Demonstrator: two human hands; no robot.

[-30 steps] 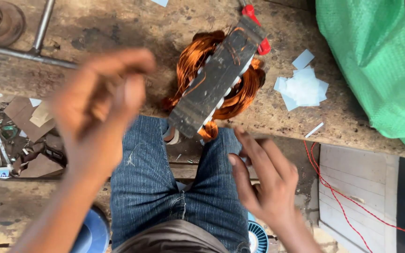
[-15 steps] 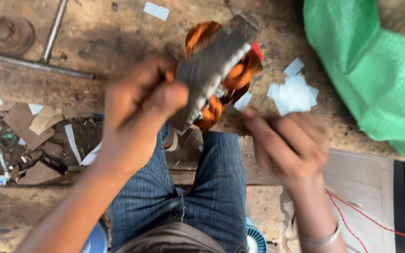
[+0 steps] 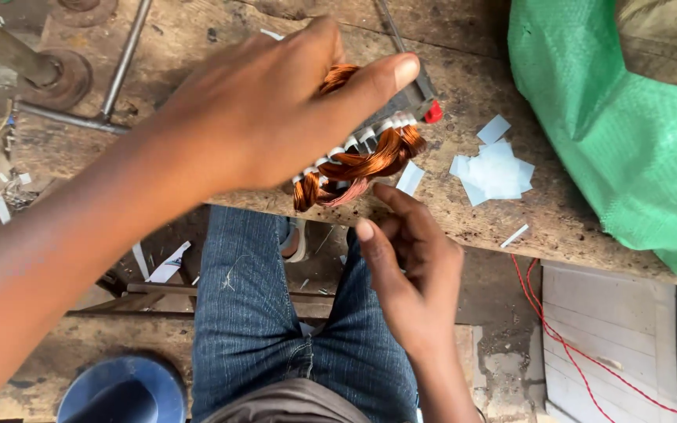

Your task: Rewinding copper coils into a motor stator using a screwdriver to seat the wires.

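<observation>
A motor stator (image 3: 370, 149) with copper wire windings lies near the front edge of a rough wooden bench (image 3: 197, 55). My left hand (image 3: 276, 110) covers it from above, thumb stretched along its grey metal core, gripping it. My right hand (image 3: 409, 266) is just below the copper coils, fingers curled, fingertips close to the windings at the bench edge; it holds nothing that I can see. A small red piece (image 3: 432, 113) shows at the stator's far end.
A pile of white paper slips (image 3: 491, 168) lies right of the stator. A green woven sack (image 3: 613, 117) fills the upper right. Metal rods (image 3: 123, 63) and a round metal base (image 3: 64, 78) sit at upper left. Red wire (image 3: 558, 329) trails at lower right. A blue lid (image 3: 123, 388) is on the floor by my jeans.
My left hand has come down from the side onto the stator and closed over it. My right hand has risen toward the copper coils.
</observation>
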